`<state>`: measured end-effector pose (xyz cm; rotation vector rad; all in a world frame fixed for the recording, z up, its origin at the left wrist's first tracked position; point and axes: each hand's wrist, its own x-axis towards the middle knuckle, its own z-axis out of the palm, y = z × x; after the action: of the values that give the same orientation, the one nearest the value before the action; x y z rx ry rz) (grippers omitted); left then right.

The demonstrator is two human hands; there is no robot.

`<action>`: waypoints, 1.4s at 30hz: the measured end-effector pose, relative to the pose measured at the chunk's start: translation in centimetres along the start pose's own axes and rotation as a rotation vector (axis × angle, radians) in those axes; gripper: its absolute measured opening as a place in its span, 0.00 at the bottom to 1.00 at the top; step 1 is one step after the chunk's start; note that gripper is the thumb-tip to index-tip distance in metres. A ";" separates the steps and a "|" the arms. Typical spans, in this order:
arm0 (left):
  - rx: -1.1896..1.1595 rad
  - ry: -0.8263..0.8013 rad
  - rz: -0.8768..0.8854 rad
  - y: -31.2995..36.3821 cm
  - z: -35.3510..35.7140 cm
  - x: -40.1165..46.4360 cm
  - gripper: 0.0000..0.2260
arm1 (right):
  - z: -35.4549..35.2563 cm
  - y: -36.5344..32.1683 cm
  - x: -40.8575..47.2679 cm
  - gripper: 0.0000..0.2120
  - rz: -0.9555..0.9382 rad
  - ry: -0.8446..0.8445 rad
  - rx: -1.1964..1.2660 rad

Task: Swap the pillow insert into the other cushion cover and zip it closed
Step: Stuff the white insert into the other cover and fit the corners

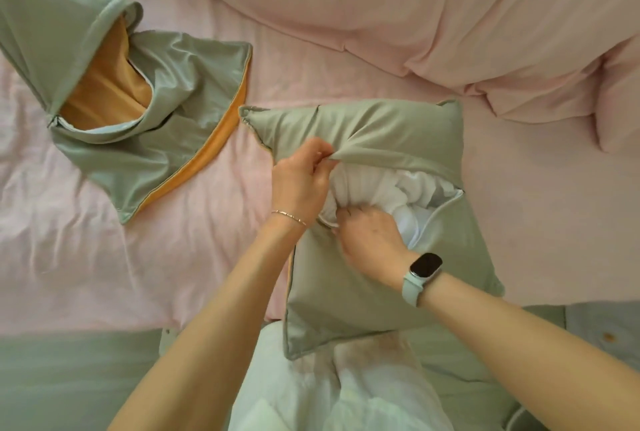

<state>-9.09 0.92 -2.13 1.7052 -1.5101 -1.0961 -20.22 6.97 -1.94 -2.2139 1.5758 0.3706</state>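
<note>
A sage-green cushion cover (363, 292) lies in front of me on the bed with its zipper gaping. The white pillow insert (391, 188) bulges out of that opening. My left hand (301, 177) pinches the upper edge of the opening and pulls it up. My right hand (370, 240), with a watch on its wrist, grips the lower zipper edge by the white insert. A second green cover (104, 84) with an orange lining lies empty and crumpled at the left, its zipper open.
The pink bedsheet (104, 257) covers the mattress. A bunched pink duvet (450, 15) fills the back and right. A green blanket (69, 378) runs along the near edge, and my lap in pale clothing (329, 396) is under the cushion.
</note>
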 end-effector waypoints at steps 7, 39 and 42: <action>0.023 -0.432 0.249 6.9 0.9 6.0 0.08 | -4.0 1.9 3.4 0.13 0.481 0.207 0.496; 0.699 -0.069 0.483 3.3 8.8 8.6 0.02 | -3.5 15.4 6.5 0.17 0.353 0.561 0.635; 0.617 -0.083 0.252 3.3 9.0 9.8 0.03 | -1.2 15.1 6.7 0.18 0.241 0.489 0.528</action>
<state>-18.44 -8.49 -5.42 1.7885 -2.2073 -0.6046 -32.29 -3.50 -6.24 -1.7787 1.9112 -0.5137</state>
